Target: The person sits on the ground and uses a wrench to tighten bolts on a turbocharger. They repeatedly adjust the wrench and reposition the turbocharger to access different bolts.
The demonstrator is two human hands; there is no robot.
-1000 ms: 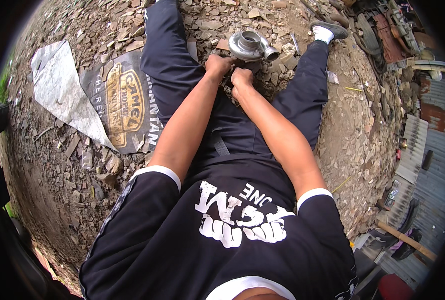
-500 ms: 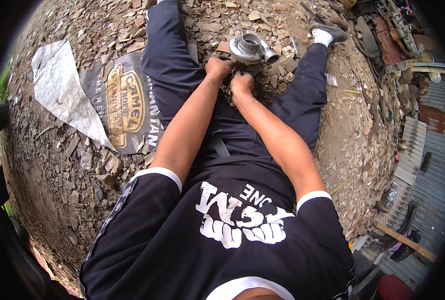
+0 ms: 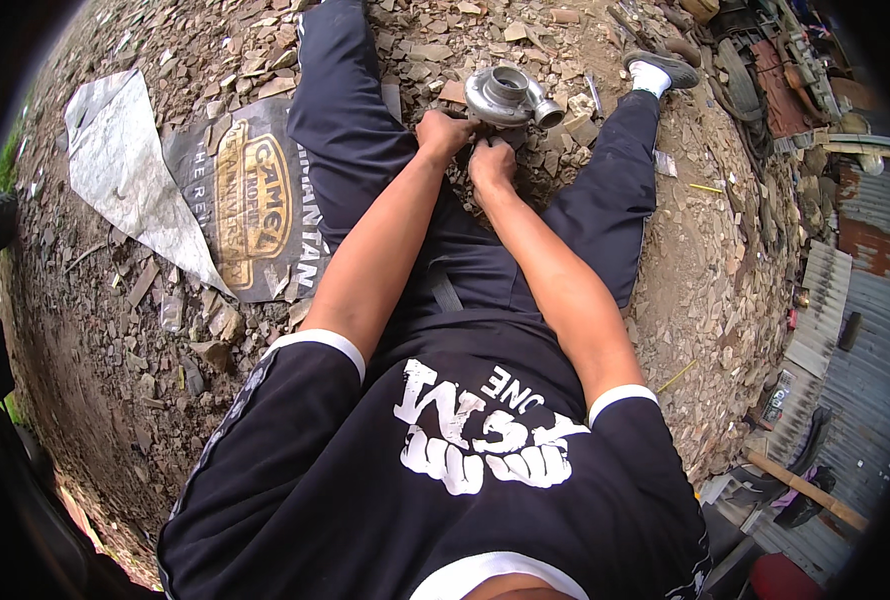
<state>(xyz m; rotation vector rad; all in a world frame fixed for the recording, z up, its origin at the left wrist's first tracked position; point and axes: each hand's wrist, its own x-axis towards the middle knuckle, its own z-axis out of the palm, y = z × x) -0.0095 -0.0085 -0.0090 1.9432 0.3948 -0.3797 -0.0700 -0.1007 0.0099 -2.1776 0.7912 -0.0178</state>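
Observation:
A metal turbocharger (image 3: 505, 98) rests between my outstretched legs, its round open inlet facing up and a shorter outlet pointing toward the near right. At its near left edge is my left hand (image 3: 445, 134), closed, with the fingertips tucked out of sight by the housing. Just below the turbocharger my right hand (image 3: 492, 163) is curled into a closed grip, close beside the left. Whatever the fingers of either hand hold is hidden behind the knuckles and the dark underside of the part.
Broken stone and tile chips cover the ground. A slim metal tool (image 3: 593, 92) lies right of the turbocharger. To the left are a printed dark sheet (image 3: 190, 150) and a whitish torn sheet (image 3: 130, 170). Corrugated metal sheets (image 3: 870, 330) and scrap line the right side.
My right hand has shifted slightly up and to the right, its fist turned a little. The left hand stays at the turbocharger's edge. The whole view has shifted slightly.

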